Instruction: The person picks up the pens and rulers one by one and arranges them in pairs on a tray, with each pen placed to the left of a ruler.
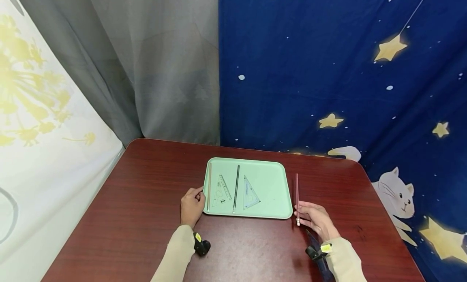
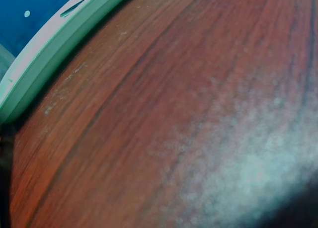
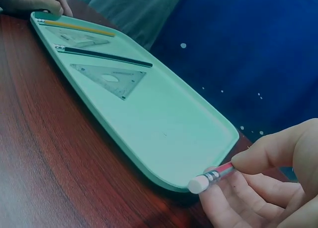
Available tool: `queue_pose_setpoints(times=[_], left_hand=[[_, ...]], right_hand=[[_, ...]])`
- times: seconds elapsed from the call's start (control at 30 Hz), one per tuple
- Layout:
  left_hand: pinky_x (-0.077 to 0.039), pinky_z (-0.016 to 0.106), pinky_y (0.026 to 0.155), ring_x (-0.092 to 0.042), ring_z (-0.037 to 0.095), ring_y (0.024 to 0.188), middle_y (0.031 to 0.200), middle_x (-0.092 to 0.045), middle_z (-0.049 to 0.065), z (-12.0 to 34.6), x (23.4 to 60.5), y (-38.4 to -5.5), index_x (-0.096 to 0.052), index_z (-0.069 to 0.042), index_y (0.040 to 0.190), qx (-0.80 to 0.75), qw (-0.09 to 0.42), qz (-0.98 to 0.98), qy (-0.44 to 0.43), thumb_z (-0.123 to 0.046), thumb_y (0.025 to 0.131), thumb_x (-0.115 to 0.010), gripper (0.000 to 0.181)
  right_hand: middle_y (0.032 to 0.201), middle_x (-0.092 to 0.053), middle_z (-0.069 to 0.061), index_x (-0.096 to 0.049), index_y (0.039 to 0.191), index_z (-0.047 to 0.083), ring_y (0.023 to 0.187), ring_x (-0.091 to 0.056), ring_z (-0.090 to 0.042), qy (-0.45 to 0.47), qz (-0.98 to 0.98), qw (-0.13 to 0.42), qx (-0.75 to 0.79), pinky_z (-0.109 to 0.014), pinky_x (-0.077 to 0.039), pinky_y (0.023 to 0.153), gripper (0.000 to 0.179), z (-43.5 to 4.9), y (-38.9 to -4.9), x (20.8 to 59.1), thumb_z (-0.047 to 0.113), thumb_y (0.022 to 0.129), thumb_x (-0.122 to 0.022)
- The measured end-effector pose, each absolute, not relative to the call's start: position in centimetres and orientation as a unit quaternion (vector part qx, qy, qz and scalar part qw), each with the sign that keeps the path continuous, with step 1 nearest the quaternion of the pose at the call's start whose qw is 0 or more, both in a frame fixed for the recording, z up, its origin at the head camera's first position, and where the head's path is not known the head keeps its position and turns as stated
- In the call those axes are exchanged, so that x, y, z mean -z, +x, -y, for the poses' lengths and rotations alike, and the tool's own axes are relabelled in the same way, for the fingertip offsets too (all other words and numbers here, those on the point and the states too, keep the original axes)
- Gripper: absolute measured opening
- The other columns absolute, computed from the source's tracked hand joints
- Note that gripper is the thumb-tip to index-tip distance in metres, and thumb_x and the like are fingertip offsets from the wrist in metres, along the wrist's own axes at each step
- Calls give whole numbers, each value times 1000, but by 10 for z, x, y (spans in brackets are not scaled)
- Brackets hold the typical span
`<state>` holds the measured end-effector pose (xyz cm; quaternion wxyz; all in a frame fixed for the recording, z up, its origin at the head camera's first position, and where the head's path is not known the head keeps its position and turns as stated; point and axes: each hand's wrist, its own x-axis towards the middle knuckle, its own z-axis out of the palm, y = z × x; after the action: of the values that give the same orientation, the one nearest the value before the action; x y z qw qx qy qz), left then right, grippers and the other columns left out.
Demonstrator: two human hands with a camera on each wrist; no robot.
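Note:
A pale green tray (image 1: 273, 184) lies on the table. My left hand (image 1: 192, 208) holds its left edge near the front corner, fingers curled. Between the thumb and fingers of my right hand (image 1: 316, 218) is a red pencil (image 1: 297, 189), held just off the tray's right side, its white eraser end toward me. From left to right the tray bears a yellow pencil (image 3: 79, 28), a clear set square (image 1: 221, 195), a black pencil (image 1: 236, 189) and a second clear set square (image 1: 250, 197). The left wrist view catches only the tray's rim (image 2: 49, 59), not the hand.
The reddish-brown wooden table (image 1: 146, 193) reaches back to a grey curtain (image 1: 175, 71) and a blue starry curtain (image 1: 292, 71). A dark pointed object (image 1: 321, 265) is partly hidden beside my right wrist. Each wrist carries a small black camera (image 1: 202, 245).

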<state>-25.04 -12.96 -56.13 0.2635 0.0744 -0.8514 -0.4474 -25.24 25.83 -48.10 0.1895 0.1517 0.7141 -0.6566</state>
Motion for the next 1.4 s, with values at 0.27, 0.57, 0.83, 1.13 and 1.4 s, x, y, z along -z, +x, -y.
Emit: queue_pose_setpoints(times=[0.27, 0.57, 0.83, 1.13, 1.4], left_hand=[[-43, 21, 53, -49, 6, 57, 78, -64, 6, 129, 560, -250, -74, 0, 102, 443, 270, 852, 70, -2, 85, -58, 23], [-43, 21, 54, -50, 7, 57, 79, -65, 6, 129, 559, -249, -74, 0, 103, 443, 262, 854, 74, -2, 86, -58, 23], [-43, 21, 54, -50, 7, 57, 80, -65, 7, 129, 559, -250, -74, 0, 103, 443, 257, 856, 77, -2, 86, -58, 23], [-43, 21, 54, -49, 6, 57, 77, -64, 5, 129, 558, -250, -74, 0, 102, 440, 264, 855, 76, -1, 85, -59, 23], [-43, 21, 54, -50, 6, 57, 78, -65, 5, 129, 558, -249, -74, -1, 102, 445, 258, 854, 78, -2, 85, -59, 23]], right_hand=[[93, -70, 1, -39, 137, -12, 82, -65, -8, 137, -711, 194, 661, -26, -54, 71, 53, -251, -256, 479, 6, 90, -57], [99, -70, -2, -43, 137, -9, 87, -65, -9, 134, -725, 195, 647, -27, -55, 73, 53, -239, -262, 478, 8, 90, -60], [95, -70, -1, -48, 133, -10, 81, -64, -8, 136, -722, 187, 652, -26, -54, 70, 50, -227, -266, 482, 6, 88, -62], [90, -70, -1, -49, 131, -12, 79, -65, -10, 133, -706, 195, 667, -26, -54, 68, 48, -216, -270, 486, 2, 87, -61], [89, -69, -1, -50, 129, -12, 79, -64, -10, 136, -708, 192, 666, -26, -54, 67, 46, -208, -272, 491, 1, 86, -61]])
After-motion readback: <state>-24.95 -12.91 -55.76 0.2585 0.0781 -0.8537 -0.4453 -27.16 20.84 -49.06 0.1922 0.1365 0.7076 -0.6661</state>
